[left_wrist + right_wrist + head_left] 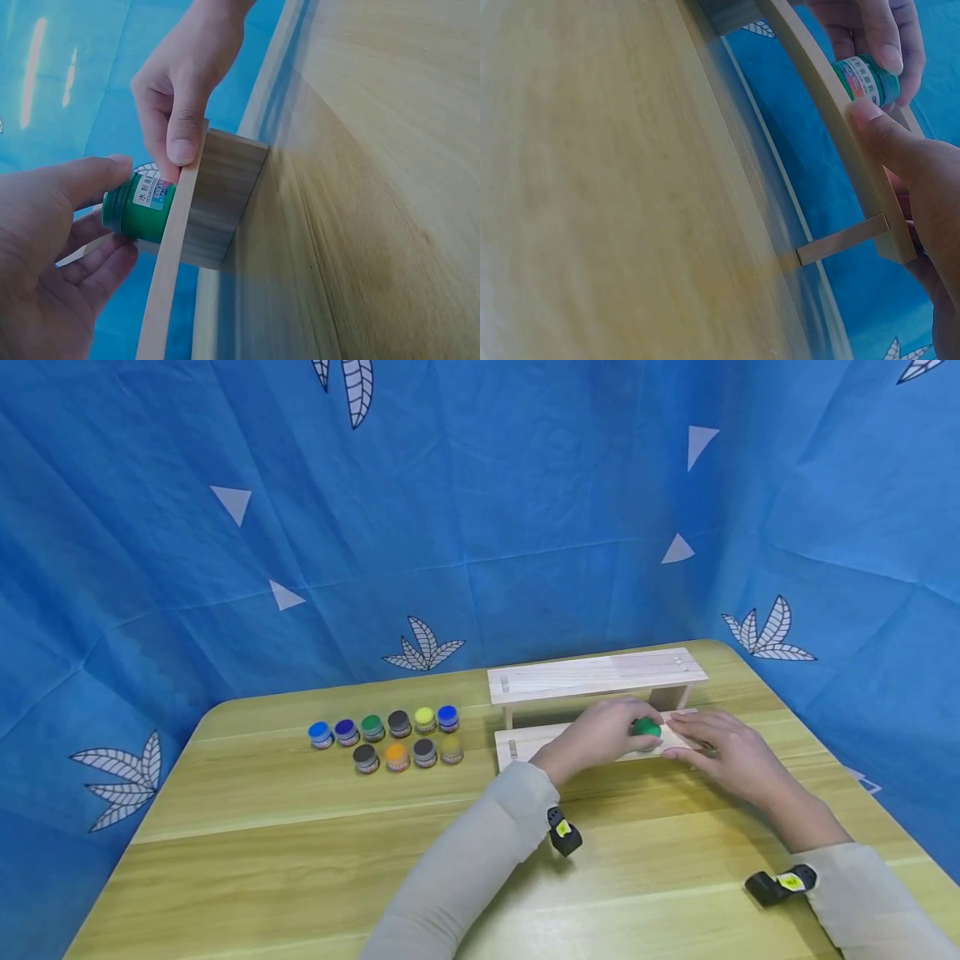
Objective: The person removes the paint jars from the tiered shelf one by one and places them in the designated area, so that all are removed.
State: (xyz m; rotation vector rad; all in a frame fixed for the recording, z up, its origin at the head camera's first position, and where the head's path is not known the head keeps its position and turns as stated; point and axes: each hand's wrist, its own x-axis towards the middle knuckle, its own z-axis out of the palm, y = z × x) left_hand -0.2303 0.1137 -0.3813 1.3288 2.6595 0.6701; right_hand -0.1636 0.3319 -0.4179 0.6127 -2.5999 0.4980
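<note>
A small green paint jar [647, 733] with a printed label stands upright on the lower board [161, 300] of a two-tier wooden shelf [592, 677]. My left hand [603, 731] holds the jar by its lid, thumb on one side and fingers on the other, as the left wrist view shows. From the other side, my right hand [723, 752] grips the right part of the lower board. Its thumb lies on the front edge in the right wrist view, and its index fingertip comes right up to the jar [866, 79].
Left of the shelf, paint jars stand in two rows on the wooden table [300, 843], among them an orange jar [397, 757] and a yellow jar [425, 719]. A blue patterned curtain [465, 527] hangs behind the table and along its sides.
</note>
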